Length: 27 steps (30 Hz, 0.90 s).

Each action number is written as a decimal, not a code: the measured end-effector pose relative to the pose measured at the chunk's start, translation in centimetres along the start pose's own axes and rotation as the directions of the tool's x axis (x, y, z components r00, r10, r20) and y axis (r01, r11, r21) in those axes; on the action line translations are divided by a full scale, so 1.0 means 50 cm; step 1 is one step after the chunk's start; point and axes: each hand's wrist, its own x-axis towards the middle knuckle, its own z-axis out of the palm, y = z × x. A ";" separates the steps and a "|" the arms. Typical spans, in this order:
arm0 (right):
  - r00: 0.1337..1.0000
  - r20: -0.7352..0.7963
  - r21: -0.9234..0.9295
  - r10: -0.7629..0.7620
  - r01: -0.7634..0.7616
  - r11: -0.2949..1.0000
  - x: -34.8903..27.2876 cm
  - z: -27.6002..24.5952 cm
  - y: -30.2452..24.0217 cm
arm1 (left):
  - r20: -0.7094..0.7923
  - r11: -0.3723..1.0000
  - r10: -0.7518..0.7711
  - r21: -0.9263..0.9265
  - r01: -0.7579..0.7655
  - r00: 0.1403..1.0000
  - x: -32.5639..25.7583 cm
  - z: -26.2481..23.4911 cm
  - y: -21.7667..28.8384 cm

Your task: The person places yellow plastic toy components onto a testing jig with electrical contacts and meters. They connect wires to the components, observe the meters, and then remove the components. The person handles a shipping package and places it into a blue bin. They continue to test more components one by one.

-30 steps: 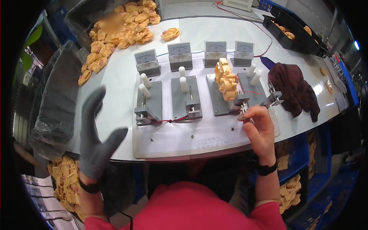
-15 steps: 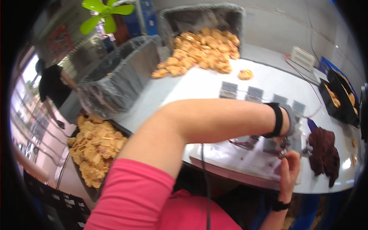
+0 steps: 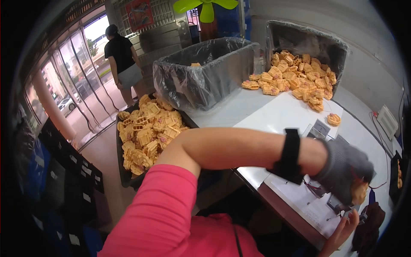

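My left arm in a pink sleeve reaches across to the right. My left hand (image 3: pixel 346 167), in a grey glove with a black strap at the wrist, is closed over the test setup on the white table. A tan-orange shape (image 3: pixel 359 192) shows at its fingertips; blur hides whether it is a bare fingertip or a plastic part. Just below, my right hand (image 3: pixel 343 229) is bare, its fingers loosely apart with nothing seen in them. Metal fixtures with wires (image 3: pixel 336 203) sit between the two. A dark brown cloth (image 3: pixel 369 222) lies beside my right hand.
A tipped lined bin (image 3: pixel 342 55) spills yellow-orange plastic parts (image 3: pixel 299 77) onto the table. One part (image 3: pixel 333 119) lies apart near a small meter (image 3: pixel 320 128). An upright lined bin (image 3: pixel 205 81) and a heaped tray (image 3: pixel 124 171) stand left. A person (image 3: pixel 122 60) stands behind.
My view has turned left, so bins and tray appear further right. The left hand has moved slightly away from the right hand, whose pinched fingers have loosened.
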 end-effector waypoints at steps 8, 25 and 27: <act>0.870 0.465 0.462 0.162 -0.395 0.794 -0.126 0.009 -0.240 | 0.094 0.847 -0.073 -0.520 0.111 0.993 -0.149 0.156 0.039; 0.810 0.534 0.338 0.243 -0.468 0.816 -0.143 -0.008 -0.286 | 0.425 0.813 -0.186 -0.440 0.382 0.886 -0.170 0.175 0.032; 0.818 0.529 0.362 0.227 -0.460 0.811 -0.131 -0.001 -0.286 | 0.358 0.712 -0.242 -0.566 0.416 0.902 -0.182 0.189 0.019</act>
